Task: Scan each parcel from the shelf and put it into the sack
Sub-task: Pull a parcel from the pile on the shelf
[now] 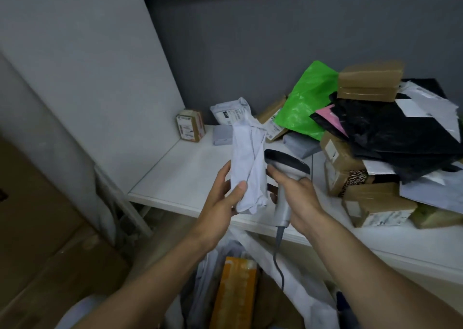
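Note:
My left hand (221, 194) grips a crumpled white poly-bag parcel (248, 163) and holds it upright over the front edge of the white shelf (180, 178). My right hand (299, 193) grips the grey handheld scanner (284, 176) by its handle, its dark head right beside the parcel. The scanner cable hangs down toward the open white sack (295, 278) below, where an orange box (235, 293) and other parcels lie. No label shows on the side of the parcel facing me.
Piled on the right half of the shelf are a green bag (303, 103), black bags (390, 133), brown cartons (368, 83) and white mailers. A small labelled carton (190, 125) stands at the back left. A white side panel (87, 78) walls off the left.

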